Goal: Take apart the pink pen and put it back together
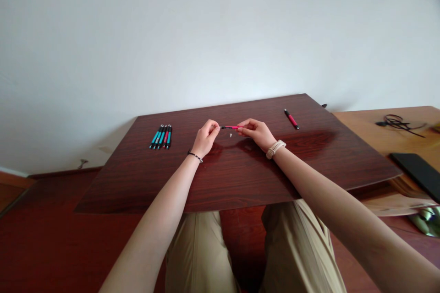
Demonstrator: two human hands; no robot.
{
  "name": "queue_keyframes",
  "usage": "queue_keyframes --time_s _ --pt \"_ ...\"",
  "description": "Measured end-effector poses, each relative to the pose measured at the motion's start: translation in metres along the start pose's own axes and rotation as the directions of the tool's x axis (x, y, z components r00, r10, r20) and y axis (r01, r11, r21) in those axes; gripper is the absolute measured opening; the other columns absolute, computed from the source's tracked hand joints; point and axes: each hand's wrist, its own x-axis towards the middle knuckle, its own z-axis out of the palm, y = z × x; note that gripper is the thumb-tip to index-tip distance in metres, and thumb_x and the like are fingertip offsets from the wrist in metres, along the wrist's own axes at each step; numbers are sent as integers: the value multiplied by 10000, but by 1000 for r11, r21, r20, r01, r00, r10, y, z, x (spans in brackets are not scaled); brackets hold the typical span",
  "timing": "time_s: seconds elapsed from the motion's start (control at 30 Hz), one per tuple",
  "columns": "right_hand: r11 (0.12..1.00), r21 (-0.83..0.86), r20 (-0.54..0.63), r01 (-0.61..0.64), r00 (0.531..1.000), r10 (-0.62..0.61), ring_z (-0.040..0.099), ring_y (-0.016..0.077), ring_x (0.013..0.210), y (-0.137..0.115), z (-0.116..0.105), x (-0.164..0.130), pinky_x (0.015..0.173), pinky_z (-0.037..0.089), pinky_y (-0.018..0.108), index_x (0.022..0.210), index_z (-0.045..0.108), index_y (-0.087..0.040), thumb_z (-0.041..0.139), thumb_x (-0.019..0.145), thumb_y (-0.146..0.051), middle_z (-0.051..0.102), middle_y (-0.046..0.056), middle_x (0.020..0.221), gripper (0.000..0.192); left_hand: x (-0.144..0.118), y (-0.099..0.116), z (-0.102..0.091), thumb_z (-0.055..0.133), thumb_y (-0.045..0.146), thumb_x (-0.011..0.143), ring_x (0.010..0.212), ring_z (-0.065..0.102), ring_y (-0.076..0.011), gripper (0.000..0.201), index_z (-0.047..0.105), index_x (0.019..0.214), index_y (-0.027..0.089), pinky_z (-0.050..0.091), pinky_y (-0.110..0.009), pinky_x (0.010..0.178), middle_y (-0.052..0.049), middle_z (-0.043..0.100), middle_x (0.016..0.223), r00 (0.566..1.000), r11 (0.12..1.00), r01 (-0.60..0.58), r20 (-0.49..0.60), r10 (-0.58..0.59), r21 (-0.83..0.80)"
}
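Observation:
A pink-and-black pen [229, 127] is held level between both my hands, just above the table [233, 178]. My left hand [206, 136] pinches its narrow black end between thumb and fingertips. My right hand [257, 132] grips the pink end, so part of the barrel is hidden. Right under the pen, a tiny whitish piece [230, 135] lies on the wood, too small to identify. To the left, several turquoise pens [158, 137] and a pink pen [166, 135] rest side by side in a row. Another pink-and-black pen [291, 119] lies alone at the right.
A white wall [206, 46] rises behind the table's far edge. On the right, a lighter wooden table [364, 128] bears a coiled black cable [398, 122] and a flat black object [417, 171]. My knees are under the near table edge.

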Motion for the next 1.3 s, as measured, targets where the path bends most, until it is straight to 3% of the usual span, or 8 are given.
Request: queue_keyframes --time_s 0.23,0.47,0.63,0.87,1.1,1.3 --pt "1000 9 -4 -6 1000 6 754 219 913 1 0 0 890 625 373 968 768 -229 951 765 -494 827 67 987 381 0 2 -2 594 380 1012 621 465 -143 149 574 1056 239 370 -267 651 42 549 686 998 999 -39 53 39 -1" --pt "1000 1 -8 3 1000 -3 763 223 914 3 -1 1 864 631 365 972 773 -226 956 741 -540 834 69 984 431 -1 2 -2 583 342 1009 603 431 -136 111 556 1028 236 334 -263 632 50 525 680 998 999 -37 41 38 -18" --pt "1000 18 -6 8 1000 -8 765 214 898 6 -2 3 839 623 340 962 780 -213 975 715 -543 837 72 975 456 0 1 -1 601 362 1019 613 432 -132 136 575 1034 229 337 -258 641 54 506 668 996 997 -79 35 79 -4" --pt "1000 27 -2 2 1000 -2 770 222 909 6 -2 3 852 625 357 971 783 -220 978 712 -541 841 75 997 456 0 -3 -1 577 452 1044 592 438 -137 228 596 975 236 334 -259 592 40 498 674 999 998 -47 13 47 31" --pt "999 35 -4 1 1000 -1 771 216 916 7 -3 3 852 620 347 978 781 -213 978 718 -524 841 77 1000 451 0 1 -2 601 387 1032 604 444 -135 154 597 1043 234 352 -260 637 55 495 660 996 995 -92 18 91 27" --pt "999 37 -6 -7 1000 8 770 220 907 5 -3 2 854 623 359 971 783 -213 986 700 -539 841 78 992 469 0 0 -2 571 450 1048 607 451 -136 233 606 968 234 341 -258 602 36 505 693 998 997 -55 12 54 49"
